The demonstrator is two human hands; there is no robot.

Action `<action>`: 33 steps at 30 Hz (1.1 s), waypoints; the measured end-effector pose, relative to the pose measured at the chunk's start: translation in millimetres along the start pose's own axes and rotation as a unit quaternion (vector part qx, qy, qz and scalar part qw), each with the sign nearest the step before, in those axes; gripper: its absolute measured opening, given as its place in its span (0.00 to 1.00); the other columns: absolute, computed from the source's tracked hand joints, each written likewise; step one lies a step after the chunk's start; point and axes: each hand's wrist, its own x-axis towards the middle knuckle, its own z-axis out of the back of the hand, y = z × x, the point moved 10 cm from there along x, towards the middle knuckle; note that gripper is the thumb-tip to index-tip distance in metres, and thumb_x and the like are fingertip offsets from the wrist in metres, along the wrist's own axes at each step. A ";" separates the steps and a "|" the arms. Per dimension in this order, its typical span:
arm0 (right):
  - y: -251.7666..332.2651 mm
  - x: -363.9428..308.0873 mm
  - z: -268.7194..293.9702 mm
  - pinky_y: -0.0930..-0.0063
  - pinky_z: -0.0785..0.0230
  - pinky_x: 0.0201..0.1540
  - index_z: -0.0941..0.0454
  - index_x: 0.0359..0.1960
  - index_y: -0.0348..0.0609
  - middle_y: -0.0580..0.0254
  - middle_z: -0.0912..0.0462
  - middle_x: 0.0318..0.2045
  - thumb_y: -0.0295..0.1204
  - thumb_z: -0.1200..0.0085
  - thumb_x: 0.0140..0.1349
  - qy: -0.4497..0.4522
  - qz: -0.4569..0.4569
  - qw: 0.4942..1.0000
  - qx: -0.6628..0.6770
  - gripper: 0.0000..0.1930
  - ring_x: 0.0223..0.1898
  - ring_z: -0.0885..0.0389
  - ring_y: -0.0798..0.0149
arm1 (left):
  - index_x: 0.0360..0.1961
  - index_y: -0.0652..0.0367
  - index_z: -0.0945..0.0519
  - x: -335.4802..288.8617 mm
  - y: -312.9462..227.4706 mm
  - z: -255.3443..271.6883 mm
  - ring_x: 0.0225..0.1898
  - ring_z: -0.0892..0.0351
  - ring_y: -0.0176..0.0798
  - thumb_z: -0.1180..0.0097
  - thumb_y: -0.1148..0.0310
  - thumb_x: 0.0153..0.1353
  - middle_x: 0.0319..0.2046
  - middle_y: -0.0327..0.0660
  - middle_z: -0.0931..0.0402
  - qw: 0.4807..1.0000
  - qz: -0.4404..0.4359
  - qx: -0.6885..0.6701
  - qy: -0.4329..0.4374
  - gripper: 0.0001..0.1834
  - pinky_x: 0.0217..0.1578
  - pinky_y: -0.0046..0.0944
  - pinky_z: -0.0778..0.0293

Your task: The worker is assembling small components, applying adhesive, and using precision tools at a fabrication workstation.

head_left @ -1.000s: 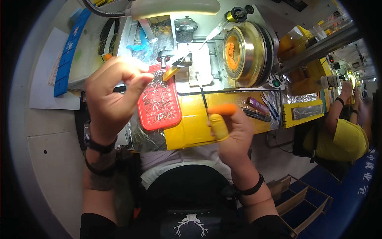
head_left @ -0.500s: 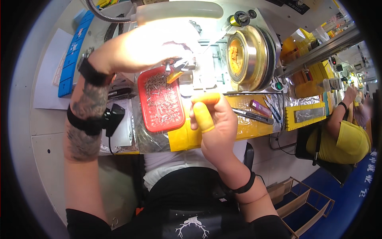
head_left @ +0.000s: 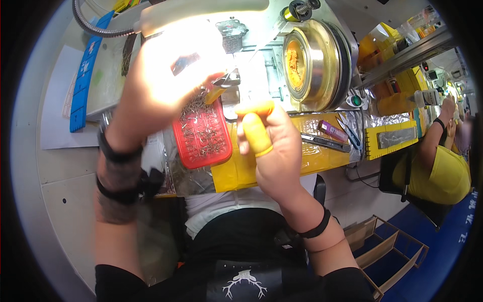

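Head: hands (head_left: pixel 171 75) (head_left: pixel 271 153) forward, right curled

- Dark slim cutter (head_left: pixel 327 143), right of the right hand's fingers (head_left: pixel 257 136)
- Purple case (head_left: pixel 331 130), just past the cutter from them
- Yellow block (head_left: pixel 371 142), farther right of them
- Wooden rack (head_left: pixel 381 249), low right of them
- Blue strip (head_left: pixel 86 83), well left of them

Glare washes out the left fingers (head_left: pixel 195 84), obscuring any grip; the top edge crops the lamp (head_left: pixel 201 13).
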 end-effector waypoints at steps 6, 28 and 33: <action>7.1 34.3 1.9 0.84 0.36 0.33 0.26 0.45 0.41 0.73 0.26 0.31 0.29 0.50 0.78 -0.057 0.049 0.989 0.127 0.05 0.29 0.31 0.81 | 0.35 0.57 0.15 -34.6 -48.7 -32.9 0.31 0.19 0.41 0.33 0.73 0.60 0.30 0.38 0.17 0.995 0.064 0.010 -0.080 0.03 0.45 0.44 0.28; 2.9 60.1 10.4 0.85 0.41 0.24 0.27 0.42 0.44 0.78 0.31 0.26 0.27 0.53 0.79 -0.069 0.130 0.988 0.042 0.05 0.22 0.36 0.84 | 0.46 0.65 0.20 -20.8 31.5 -7.9 0.43 0.20 0.38 0.33 0.71 0.58 0.39 0.43 0.20 0.974 0.177 -0.101 -0.095 0.16 0.46 0.36 0.25; -0.5 48.5 16.0 0.84 0.39 0.24 0.28 0.43 0.43 0.76 0.29 0.26 0.26 0.51 0.78 -0.116 0.117 0.986 0.015 0.03 0.22 0.34 0.85 | 0.60 0.63 0.22 -30.7 22.7 -19.2 0.50 0.19 0.47 0.26 0.67 0.52 0.49 0.48 0.19 0.994 0.082 0.046 -0.051 0.33 0.54 0.45 0.25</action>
